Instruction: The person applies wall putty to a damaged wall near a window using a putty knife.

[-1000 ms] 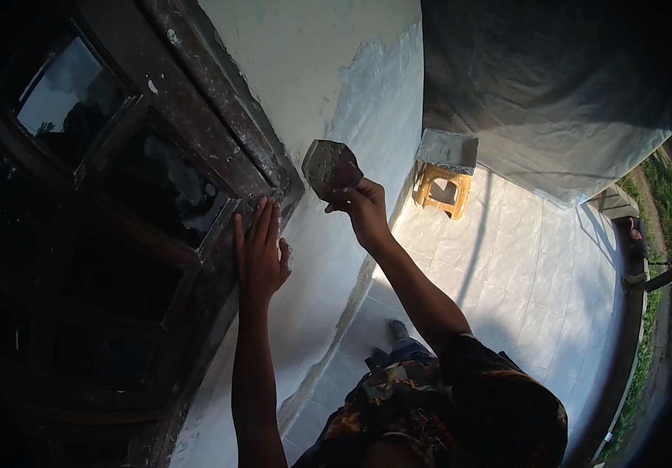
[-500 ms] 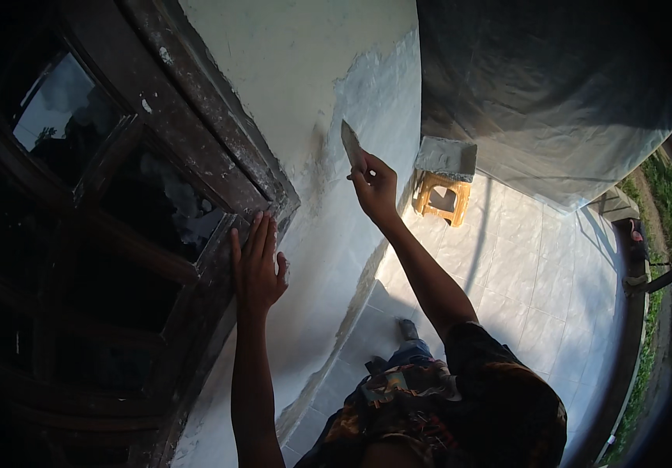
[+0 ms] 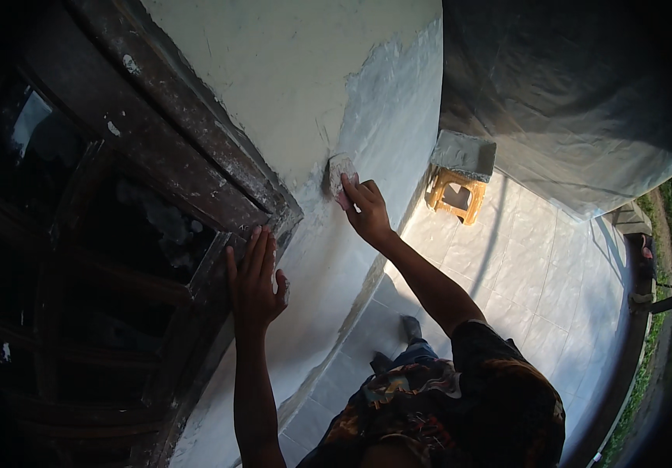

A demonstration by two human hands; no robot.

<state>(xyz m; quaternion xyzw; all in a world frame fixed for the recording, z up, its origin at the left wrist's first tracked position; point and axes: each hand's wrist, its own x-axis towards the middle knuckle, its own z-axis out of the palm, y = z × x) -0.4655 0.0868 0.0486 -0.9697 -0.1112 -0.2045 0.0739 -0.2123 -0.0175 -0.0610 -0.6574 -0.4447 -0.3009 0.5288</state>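
My right hand (image 3: 366, 213) grips a putty knife (image 3: 341, 175), its pale-smeared blade flat against or very close to the wall (image 3: 387, 117). Around the blade the wall is partly coated: a smooth whitish-grey layer lies to the right, a duller beige-grey surface to the upper left. My left hand (image 3: 256, 282) rests with fingers stretched out on the lower corner of the dark wooden frame (image 3: 211, 273). White specks of filler mark that hand's fingers and the wood.
Dark glass panes (image 3: 141, 218) fill the frame at left. A grey tray (image 3: 465, 154) sits on a yellow stool (image 3: 458, 199) beside the wall. Behind it hangs a large dark sheet (image 3: 554, 101). Light floor tiles (image 3: 539, 273) run to a low edge with grass (image 3: 640, 374) beyond.
My right hand has lowered slightly and turned the putty knife from edge-on to broadside against the wall. My left hand stays on the frame. The view has shifted a little.
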